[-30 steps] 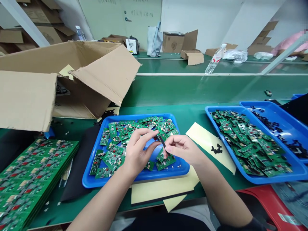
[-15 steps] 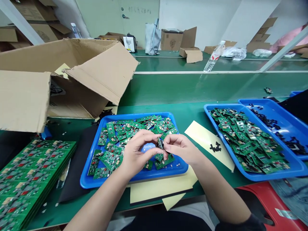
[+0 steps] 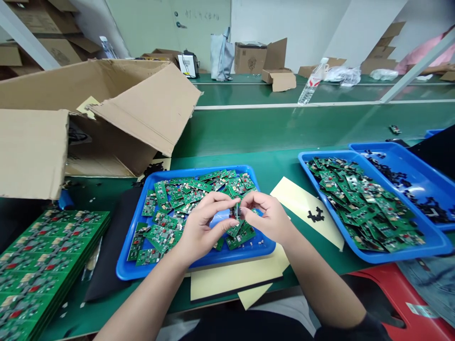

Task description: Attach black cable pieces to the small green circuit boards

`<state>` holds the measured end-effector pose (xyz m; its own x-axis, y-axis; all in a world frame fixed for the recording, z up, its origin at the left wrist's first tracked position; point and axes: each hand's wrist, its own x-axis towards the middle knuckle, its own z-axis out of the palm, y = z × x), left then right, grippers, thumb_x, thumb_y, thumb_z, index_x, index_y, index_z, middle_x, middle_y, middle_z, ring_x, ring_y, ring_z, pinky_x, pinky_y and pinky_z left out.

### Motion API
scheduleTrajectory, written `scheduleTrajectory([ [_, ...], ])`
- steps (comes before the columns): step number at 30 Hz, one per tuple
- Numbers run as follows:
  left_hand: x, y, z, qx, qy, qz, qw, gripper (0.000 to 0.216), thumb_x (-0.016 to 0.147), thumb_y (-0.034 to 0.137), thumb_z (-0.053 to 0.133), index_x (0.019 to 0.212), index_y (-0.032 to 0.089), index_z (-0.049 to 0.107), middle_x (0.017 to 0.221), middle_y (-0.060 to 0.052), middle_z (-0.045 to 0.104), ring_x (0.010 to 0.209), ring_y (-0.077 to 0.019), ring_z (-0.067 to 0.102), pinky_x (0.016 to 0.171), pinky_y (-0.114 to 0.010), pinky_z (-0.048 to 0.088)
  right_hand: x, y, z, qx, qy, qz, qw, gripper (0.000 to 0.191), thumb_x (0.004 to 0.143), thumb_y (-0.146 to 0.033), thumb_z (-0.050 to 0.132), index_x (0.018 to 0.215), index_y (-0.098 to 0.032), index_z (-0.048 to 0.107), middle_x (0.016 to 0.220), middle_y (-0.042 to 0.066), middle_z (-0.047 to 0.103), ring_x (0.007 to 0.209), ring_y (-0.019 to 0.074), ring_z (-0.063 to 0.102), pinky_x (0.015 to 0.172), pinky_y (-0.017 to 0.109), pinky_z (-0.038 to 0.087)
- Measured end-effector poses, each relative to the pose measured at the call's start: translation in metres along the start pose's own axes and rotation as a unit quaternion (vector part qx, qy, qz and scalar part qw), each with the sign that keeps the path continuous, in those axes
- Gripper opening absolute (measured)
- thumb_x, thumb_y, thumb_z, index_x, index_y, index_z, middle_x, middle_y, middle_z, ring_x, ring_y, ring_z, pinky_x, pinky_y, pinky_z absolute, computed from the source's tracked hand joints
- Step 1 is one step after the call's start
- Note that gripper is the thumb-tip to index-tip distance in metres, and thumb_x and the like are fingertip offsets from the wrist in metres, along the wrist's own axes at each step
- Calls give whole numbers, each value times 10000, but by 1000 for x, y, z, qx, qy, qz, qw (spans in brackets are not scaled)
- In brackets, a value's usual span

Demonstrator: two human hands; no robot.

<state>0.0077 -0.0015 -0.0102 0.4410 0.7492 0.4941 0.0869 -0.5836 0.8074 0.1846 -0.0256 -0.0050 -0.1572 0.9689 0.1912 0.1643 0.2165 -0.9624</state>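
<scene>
Over the middle blue tray (image 3: 124,265), my left hand (image 3: 202,229) pinches a small green circuit board (image 3: 237,211), held edge-on between thumb and fingers. From the other side, the closed fingertips of my right hand (image 3: 266,215) meet the board's right face. A small dark part shows there, but the fingers hide most of it, and whether they grip it I cannot tell. Loose circuit boards (image 3: 161,237) lie in the tray below, with tiny pale bits near its front right. Right of the tray, black cut-out pieces (image 3: 315,214) sit on a yellow backing sheet (image 3: 291,192).
Stacked board panels (image 3: 46,255) and a black sheet (image 3: 113,251) lie on the left, before an open carton (image 3: 142,109). A second blue tray (image 3: 377,258) piled with boards stands right, beside a blue tray (image 3: 419,175) of black pieces. A bottle (image 3: 313,85) stands behind.
The board has turned from a slant to nearly edge-on, still in my left hand. My right fingertips stay against it. The whole view has shifted slightly.
</scene>
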Motion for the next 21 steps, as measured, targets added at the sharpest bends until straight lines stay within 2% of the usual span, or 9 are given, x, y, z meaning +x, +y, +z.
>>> scheduleTrajectory([
  [4,0,0,2,-34,-7,-17,999,287,810,262,657,1096,271,676,958,-73,632,874,-184,598,766,-329,531,0,-1,1,-12,25,-31,999,88,802,-229,546,718,-204,541,677,-13,591,632,126,549,609,251,448],
  [7,1,-2,4,-79,32,-36,996,282,788,235,679,1069,264,671,968,-64,621,894,-175,605,756,-306,547,-1,-2,0,-7,28,-39,999,96,800,-198,540,704,-204,534,670,-17,576,630,120,535,612,248,439],
  [11,2,-6,7,-98,95,-54,989,244,750,239,716,990,237,673,956,-57,612,904,-175,615,756,-305,564,-3,-3,0,94,-55,16,994,108,807,-216,557,702,-193,543,629,-22,561,584,110,519,556,235,421],
  [15,1,-8,9,-95,107,-39,989,231,744,251,724,971,233,685,922,-53,604,894,-170,614,748,-299,572,-6,-1,4,248,-136,76,956,148,798,-232,592,675,-180,529,560,-27,573,513,100,526,520,224,426],
  [17,1,-8,9,-99,107,-26,989,241,743,242,726,982,247,692,922,-47,604,885,-161,614,742,-290,573,-5,1,4,290,-154,91,940,164,792,-240,615,667,-174,533,559,-23,589,506,97,537,522,220,435],
  [21,2,-7,6,-109,89,-15,990,284,736,233,736,1015,263,700,921,-51,613,853,-159,616,689,-271,573,-2,5,2,295,-148,122,936,152,771,-239,632,665,-166,553,556,-30,585,494,89,547,523,213,444],
])
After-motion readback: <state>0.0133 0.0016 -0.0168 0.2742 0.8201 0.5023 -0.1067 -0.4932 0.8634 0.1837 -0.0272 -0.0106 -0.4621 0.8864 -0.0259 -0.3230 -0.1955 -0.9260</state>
